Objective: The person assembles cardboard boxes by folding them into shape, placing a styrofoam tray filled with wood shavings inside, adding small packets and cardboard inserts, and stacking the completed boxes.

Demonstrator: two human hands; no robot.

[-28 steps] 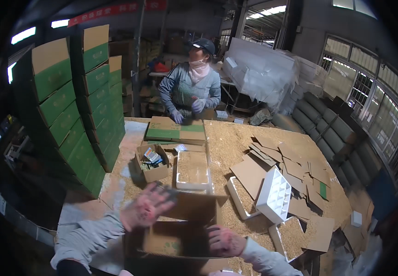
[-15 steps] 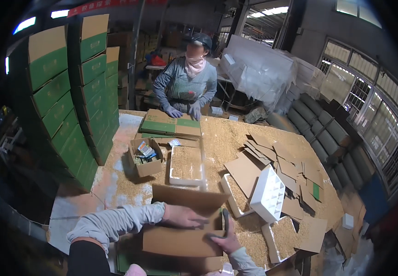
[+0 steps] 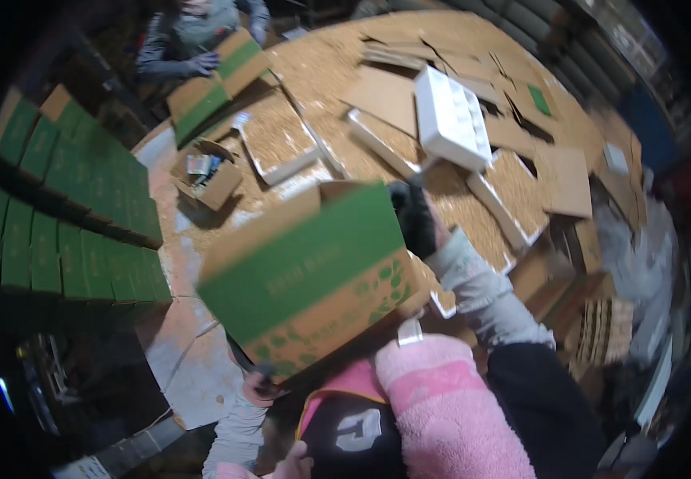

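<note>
A green and brown cardboard box [image 3: 305, 275] is held tilted in front of me, its printed side turned toward me and slightly blurred. At its lower left corner, my left hand [image 3: 259, 385] is closed around the edge. My right hand [image 3: 417, 219], in a dark glove, grips the upper right end, its fingers partly hidden. Part of a raised brown flap shows behind the printed side. The box's inside is mostly out of sight.
Across the table, a person's gloved hand [image 3: 201, 64] holds a folded green and brown carton [image 3: 217, 88]. A small open box [image 3: 221, 188] of packets, white foam trays [image 3: 293, 166], a white compartmented foam block [image 3: 451, 120] and cardboard sheets [image 3: 565, 180] lie about. Stacked green boxes [image 3: 82, 176] stand left.
Both hands have shifted from the open box's flaps to opposite ends of it. The box is now tilted, green side toward me. My view has swung downward. The other person's carton is raised.
</note>
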